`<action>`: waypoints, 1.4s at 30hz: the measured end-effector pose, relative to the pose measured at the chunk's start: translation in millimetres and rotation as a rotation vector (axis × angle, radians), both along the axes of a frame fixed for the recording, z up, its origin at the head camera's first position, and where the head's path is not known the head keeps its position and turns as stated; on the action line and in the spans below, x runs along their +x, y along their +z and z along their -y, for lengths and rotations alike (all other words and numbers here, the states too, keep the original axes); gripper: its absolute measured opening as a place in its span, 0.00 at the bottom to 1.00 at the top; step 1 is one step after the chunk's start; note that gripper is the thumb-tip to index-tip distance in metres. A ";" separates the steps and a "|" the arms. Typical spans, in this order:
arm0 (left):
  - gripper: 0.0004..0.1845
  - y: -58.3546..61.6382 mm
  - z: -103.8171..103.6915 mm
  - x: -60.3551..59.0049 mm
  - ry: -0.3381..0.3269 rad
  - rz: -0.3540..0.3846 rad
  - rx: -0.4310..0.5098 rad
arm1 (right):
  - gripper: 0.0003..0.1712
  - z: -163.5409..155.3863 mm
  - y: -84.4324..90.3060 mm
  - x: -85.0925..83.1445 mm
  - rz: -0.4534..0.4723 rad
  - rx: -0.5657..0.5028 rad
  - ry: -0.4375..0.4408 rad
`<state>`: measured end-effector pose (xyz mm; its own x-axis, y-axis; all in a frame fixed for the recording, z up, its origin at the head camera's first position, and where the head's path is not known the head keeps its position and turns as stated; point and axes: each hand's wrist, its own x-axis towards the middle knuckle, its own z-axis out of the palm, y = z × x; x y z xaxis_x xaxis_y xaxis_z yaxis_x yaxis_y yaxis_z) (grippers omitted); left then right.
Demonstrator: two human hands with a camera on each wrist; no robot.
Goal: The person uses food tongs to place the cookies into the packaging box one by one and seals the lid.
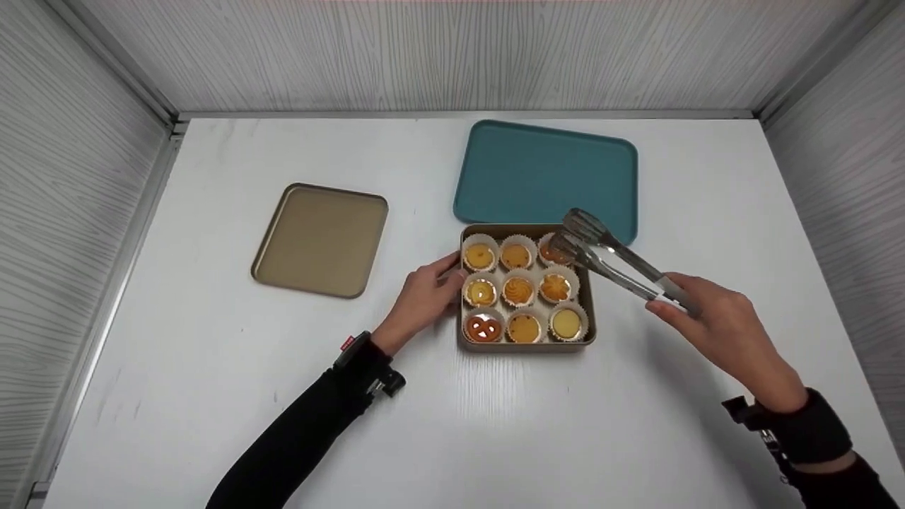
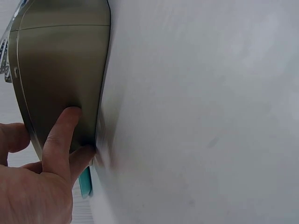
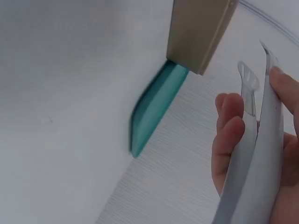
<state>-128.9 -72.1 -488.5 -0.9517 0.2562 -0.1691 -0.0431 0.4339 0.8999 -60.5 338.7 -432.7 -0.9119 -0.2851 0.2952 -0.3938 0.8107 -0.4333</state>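
A gold rectangular tin (image 1: 527, 348) holds several small tarts (image 1: 518, 290) in pale paper cups. My left hand (image 1: 424, 297) is at the tin's left side, its fingers pressing on the outer wall and the thumb by the rim; the left wrist view shows two fingertips on that wall. In my right hand (image 1: 728, 329) I grip metal tongs (image 1: 636, 272) by their pale handles. The tongs' two ends stand apart over the tin's far right corner, partly hiding the tart there (image 1: 551, 251). I cannot tell whether they touch it.
Behind the tin lies a teal tray (image 1: 544, 173), its near edge close to the tin. A shallow gold lid-like tray (image 1: 322, 240) lies to the left on the white table (image 1: 177, 339). Grey wood-grain panels (image 1: 452, 56) stand at the back and sides.
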 end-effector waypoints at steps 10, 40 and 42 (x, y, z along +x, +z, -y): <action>0.28 0.1 -0.4 -0.1 -0.004 -0.010 -0.009 | 0.26 -19.0 -27.5 -23.2 -0.030 -0.092 -0.206; 0.28 1.1 -0.6 0.2 -0.005 -0.007 -0.025 | 0.30 -85.5 -47.4 -50.6 0.158 0.085 -0.392; 0.28 0.9 -0.7 -0.3 -0.007 -0.012 -0.023 | 0.27 -86.1 -47.3 -52.5 0.176 0.112 -0.382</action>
<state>-129.1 -71.4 -487.6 -0.9519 0.2587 -0.1640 -0.0297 0.4549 0.8900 -113.0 424.9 -480.0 -0.9918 0.0612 0.1118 0.0159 0.9298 -0.3677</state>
